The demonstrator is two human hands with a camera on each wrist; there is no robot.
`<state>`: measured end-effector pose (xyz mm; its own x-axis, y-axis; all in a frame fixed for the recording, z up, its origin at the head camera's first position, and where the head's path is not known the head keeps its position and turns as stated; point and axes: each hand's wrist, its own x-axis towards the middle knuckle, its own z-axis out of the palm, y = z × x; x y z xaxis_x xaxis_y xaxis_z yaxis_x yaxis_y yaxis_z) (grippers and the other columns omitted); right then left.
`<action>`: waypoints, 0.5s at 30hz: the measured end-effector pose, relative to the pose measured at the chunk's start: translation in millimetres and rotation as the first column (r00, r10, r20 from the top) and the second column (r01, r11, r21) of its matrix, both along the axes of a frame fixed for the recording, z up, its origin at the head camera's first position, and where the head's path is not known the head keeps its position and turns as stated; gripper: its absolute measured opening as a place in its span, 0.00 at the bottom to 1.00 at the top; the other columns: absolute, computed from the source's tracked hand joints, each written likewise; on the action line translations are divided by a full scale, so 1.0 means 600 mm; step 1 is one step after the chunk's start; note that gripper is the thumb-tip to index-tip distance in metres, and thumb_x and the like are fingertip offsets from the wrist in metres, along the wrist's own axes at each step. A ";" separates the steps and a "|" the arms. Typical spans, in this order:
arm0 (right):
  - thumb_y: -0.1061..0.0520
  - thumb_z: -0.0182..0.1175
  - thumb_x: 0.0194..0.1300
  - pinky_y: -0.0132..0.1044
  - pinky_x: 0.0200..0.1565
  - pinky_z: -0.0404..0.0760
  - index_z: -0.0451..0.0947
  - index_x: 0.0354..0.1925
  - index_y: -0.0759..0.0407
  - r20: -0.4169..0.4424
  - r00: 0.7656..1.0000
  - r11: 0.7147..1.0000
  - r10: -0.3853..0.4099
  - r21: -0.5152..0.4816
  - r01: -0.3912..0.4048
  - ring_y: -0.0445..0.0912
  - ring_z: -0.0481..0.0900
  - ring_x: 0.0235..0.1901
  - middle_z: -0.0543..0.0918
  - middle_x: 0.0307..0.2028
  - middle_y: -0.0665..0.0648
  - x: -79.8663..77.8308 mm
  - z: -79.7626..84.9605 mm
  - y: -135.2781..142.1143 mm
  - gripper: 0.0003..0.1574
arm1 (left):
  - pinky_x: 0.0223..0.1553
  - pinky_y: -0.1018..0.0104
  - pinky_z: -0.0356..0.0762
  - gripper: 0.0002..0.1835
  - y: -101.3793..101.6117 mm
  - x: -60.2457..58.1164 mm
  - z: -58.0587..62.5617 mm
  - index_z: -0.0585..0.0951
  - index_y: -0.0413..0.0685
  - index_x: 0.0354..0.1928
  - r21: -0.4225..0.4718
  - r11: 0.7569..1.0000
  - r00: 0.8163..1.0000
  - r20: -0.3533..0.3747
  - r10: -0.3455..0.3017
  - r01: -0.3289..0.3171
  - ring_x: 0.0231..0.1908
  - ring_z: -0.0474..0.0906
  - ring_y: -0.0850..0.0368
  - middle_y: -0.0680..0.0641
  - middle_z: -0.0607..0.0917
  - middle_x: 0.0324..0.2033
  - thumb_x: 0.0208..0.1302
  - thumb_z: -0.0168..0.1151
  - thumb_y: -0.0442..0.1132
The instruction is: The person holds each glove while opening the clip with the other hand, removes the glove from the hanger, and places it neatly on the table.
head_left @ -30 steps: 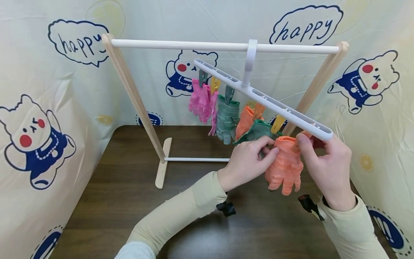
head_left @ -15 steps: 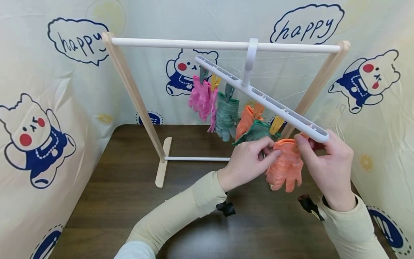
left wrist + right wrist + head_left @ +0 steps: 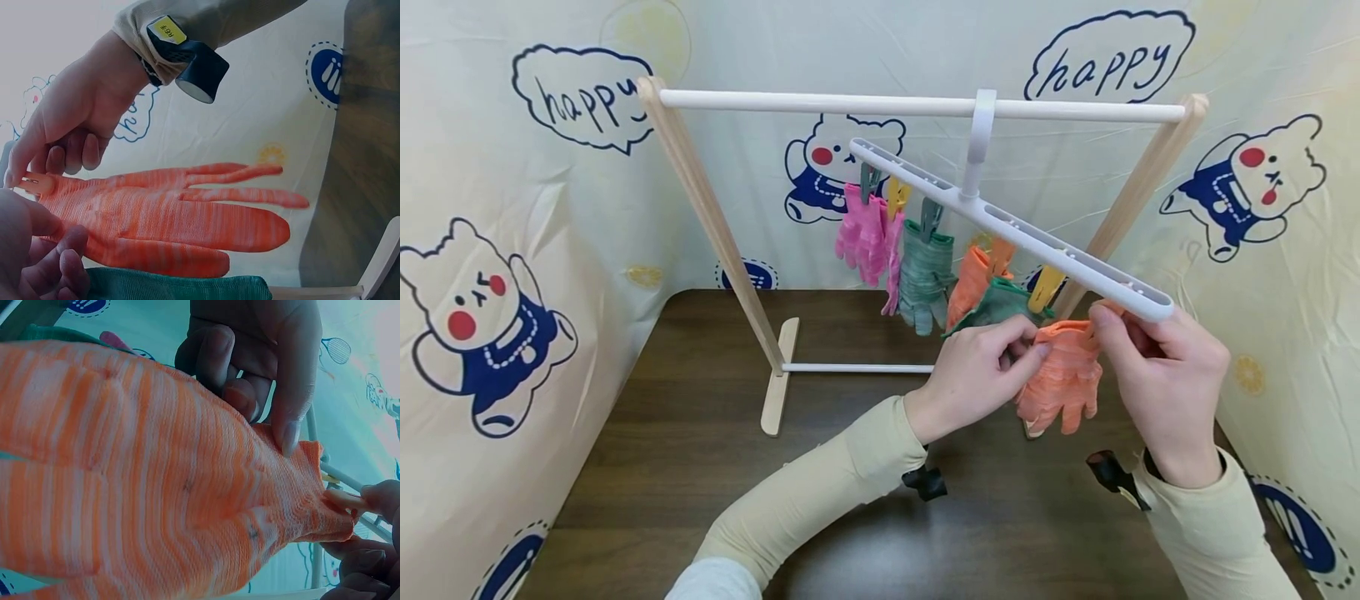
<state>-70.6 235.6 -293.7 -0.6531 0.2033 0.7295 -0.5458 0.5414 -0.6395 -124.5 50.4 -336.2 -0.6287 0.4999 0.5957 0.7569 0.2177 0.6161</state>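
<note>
An orange knitted glove (image 3: 1063, 379) hangs fingers down below the right end of a white hanger (image 3: 1037, 243). My left hand (image 3: 973, 379) pinches the glove's cuff on its left side. My right hand (image 3: 1172, 387) pinches an orange clothespin (image 3: 342, 500) that sits on the other side of the cuff, just under the hanger's end. In the left wrist view the clothespin (image 3: 37, 183) bites the cuff edge; part of it is covered by fingers. Left of the hands, a green glove (image 3: 996, 304) hangs from a yellow clothespin (image 3: 1045, 289).
Along the hanger hang pink gloves (image 3: 863, 233), another green glove (image 3: 927, 279) and another orange glove (image 3: 970, 283), all on clothespins. The hanger's hook (image 3: 981, 137) loops over the white rod (image 3: 820, 103) of a wooden rack (image 3: 715, 225) on a dark table (image 3: 670, 467).
The hanger's right end dipped, then rose back. The orange glove's fingers have swung slightly up, and my right hand has shifted a little right. My left hand keeps its place.
</note>
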 end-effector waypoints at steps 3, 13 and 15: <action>0.65 0.71 0.65 0.27 0.27 0.60 0.88 0.43 0.70 -0.019 1.000 1.000 -0.005 0.002 0.005 0.37 0.64 0.24 0.75 0.27 0.43 -0.001 0.001 -0.001 0.09 | 0.28 0.79 0.69 0.04 -0.001 0.001 -0.001 0.82 0.47 0.40 -0.006 1.000 1.000 0.002 0.000 0.000 0.25 0.73 0.66 0.54 0.84 0.27 0.74 0.63 0.39; 0.66 0.71 0.65 0.26 0.28 0.64 0.88 0.43 0.70 -0.003 1.000 1.000 -0.013 -0.003 0.013 0.37 0.67 0.25 0.78 0.29 0.42 -0.002 0.002 -0.002 0.08 | 0.26 0.77 0.67 0.04 -0.017 0.004 -0.012 0.83 0.48 0.41 -0.041 0.999 1.000 -0.020 0.007 -0.007 0.24 0.72 0.66 0.55 0.82 0.25 0.73 0.64 0.40; 0.66 0.71 0.65 0.26 0.28 0.64 0.88 0.43 0.70 0.010 1.000 1.000 -0.014 0.006 0.014 0.37 0.68 0.25 0.79 0.29 0.41 -0.002 0.003 -0.002 0.08 | 0.27 0.77 0.68 0.03 -0.023 0.006 -0.014 0.84 0.48 0.41 -0.045 0.999 1.000 -0.028 0.001 -0.002 0.25 0.72 0.66 0.55 0.82 0.25 0.73 0.64 0.39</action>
<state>-71.7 234.6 -291.9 -0.6574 0.2082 0.7243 -0.5319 0.5526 -0.6416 -120.7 36.6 -344.8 -0.6127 0.5255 0.5903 0.7735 0.2458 0.5841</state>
